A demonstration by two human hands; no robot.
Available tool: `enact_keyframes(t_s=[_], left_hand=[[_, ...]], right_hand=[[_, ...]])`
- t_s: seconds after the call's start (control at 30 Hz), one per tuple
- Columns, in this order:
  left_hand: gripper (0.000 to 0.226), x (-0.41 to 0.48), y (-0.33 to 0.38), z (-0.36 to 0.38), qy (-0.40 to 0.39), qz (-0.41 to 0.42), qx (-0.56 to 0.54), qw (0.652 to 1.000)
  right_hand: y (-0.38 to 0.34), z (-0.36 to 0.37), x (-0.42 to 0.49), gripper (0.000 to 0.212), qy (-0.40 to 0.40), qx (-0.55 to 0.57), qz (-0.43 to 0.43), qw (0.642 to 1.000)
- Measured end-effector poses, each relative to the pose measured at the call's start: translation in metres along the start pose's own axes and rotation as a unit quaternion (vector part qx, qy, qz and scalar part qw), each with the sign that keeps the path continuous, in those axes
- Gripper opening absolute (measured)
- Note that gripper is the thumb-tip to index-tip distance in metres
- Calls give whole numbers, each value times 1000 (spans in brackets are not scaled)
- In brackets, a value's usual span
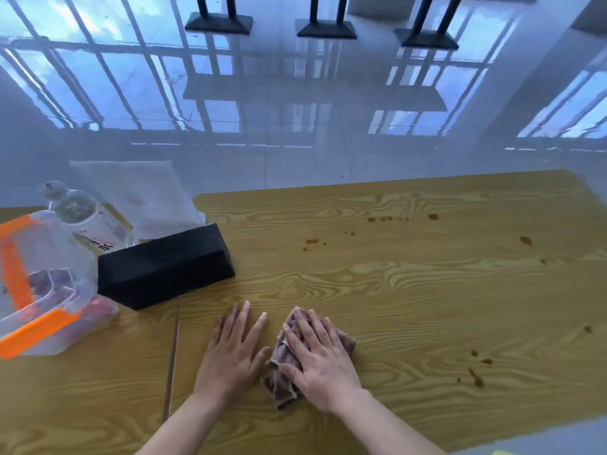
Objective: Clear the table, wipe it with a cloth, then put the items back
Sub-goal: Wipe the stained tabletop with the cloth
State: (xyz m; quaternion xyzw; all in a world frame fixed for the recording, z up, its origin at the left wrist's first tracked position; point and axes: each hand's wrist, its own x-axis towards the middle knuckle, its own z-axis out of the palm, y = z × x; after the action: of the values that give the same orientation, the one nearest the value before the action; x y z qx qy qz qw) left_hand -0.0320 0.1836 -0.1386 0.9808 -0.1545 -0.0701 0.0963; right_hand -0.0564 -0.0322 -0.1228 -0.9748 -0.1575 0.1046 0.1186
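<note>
A crumpled brownish cloth [281, 379] lies on the wood-grain table [410, 290], near its front edge. My right hand [315, 359] presses flat on the cloth, fingers spread. Just left of it, my left hand [235, 353] rests flat on the bare tabletop with nothing in it. Brown stains dot the table at the far middle [312, 241], the far right [525, 240] and the near right [476, 377]. On the adjoining table to the left sit a black box [164, 267], a clear container with orange clips [42, 284] and a clear plastic bottle [85, 218].
A white sheet [138, 192] lies behind the black box. A seam [172, 356] separates the two tabletops. Beyond the table is glossy tiled floor [295, 110] with black stand bases [218, 23] at the far side.
</note>
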Motion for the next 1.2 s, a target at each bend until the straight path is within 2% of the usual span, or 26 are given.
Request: enact_keyframes(t_s=[0.13,0.27,0.37,0.43,0.47,0.5,0.6,0.67,0.73,0.8,0.87,0.9,1.0,1.07,1.13,1.2], left_hand=[[69,-3,-7,3,-9,21,27,999],[72,4,12,7,-18,35,11,999],[69,15,48,13,-33,115,28,992],[68,25,74,17,-36,135,32,990],[68,29,88,21,-37,136,29,990],[69,32,97,23,-35,137,27,990],[66,40,127,29,-24,174,31,984],[66,48,151,33,-21,192,28,981],[66,55,178,37,-26,195,22,980],[69,59,198,42,-25,190,31,981],[72,58,206,46,-20,181,48,982],[73,57,206,49,-16,178,50,983],[74,59,205,50,-17,171,64,983],[73,60,206,50,-24,164,63,984],[73,60,208,49,-23,164,63,984],[73,61,208,47,-19,162,62,985]], right_hand=[[-2,5,-22,85,19,-17,44,999],[22,9,-70,82,22,-37,110,993],[62,6,-105,77,51,-43,216,974],[76,4,-112,75,80,-17,309,948],[77,5,-114,76,85,-5,325,942],[71,7,-114,76,85,-2,312,946],[59,12,-138,78,65,-24,202,977],[79,12,-168,79,74,-40,197,977],[110,16,-192,74,109,-54,269,956],[133,15,-200,72,138,-35,371,918],[132,14,-189,73,146,-11,408,901],[124,16,-183,74,146,-9,388,910],[104,20,-191,77,130,-24,226,965],[124,18,-211,77,124,-40,196,972],[159,17,-224,75,150,-57,297,941],[195,8,-217,76,169,-39,429,887]])
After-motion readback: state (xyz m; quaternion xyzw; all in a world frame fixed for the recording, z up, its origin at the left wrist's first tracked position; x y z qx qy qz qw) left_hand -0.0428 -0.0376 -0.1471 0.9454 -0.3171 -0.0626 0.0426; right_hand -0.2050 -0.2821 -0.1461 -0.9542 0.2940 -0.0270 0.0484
